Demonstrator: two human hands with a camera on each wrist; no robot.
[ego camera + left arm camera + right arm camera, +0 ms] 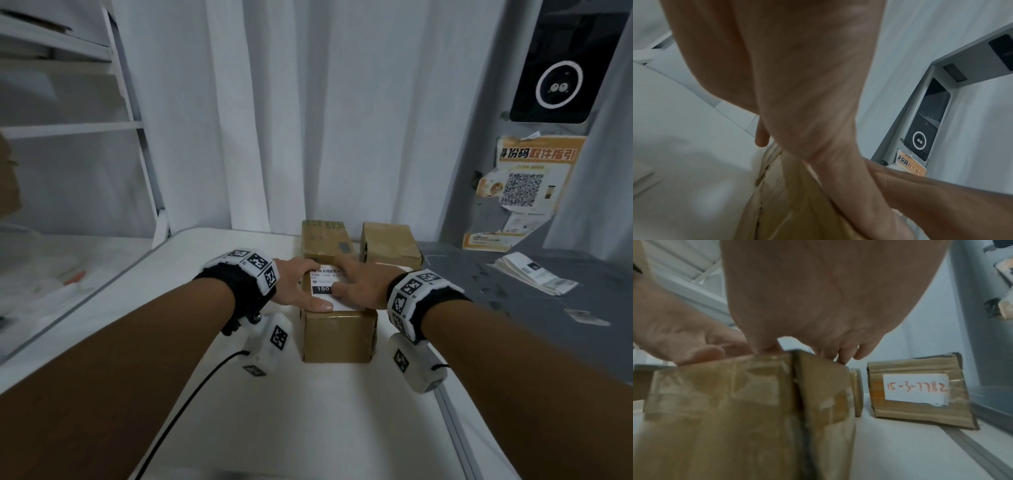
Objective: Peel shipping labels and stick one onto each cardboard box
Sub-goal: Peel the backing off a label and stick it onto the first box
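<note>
Head view: left hand (297,287) and right hand (360,283), fingers flat, press label (325,285) onto near box (337,334); next, probably peel another from the stack (534,277).

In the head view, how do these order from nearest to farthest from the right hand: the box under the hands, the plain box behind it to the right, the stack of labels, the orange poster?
1. Box under the hands: the right hand rests on its top.
2. Plain box: just behind, right.
3. Stack of labels: on the grey surface, far right.
4. Orange poster: on the wall, above the labels.
</note>
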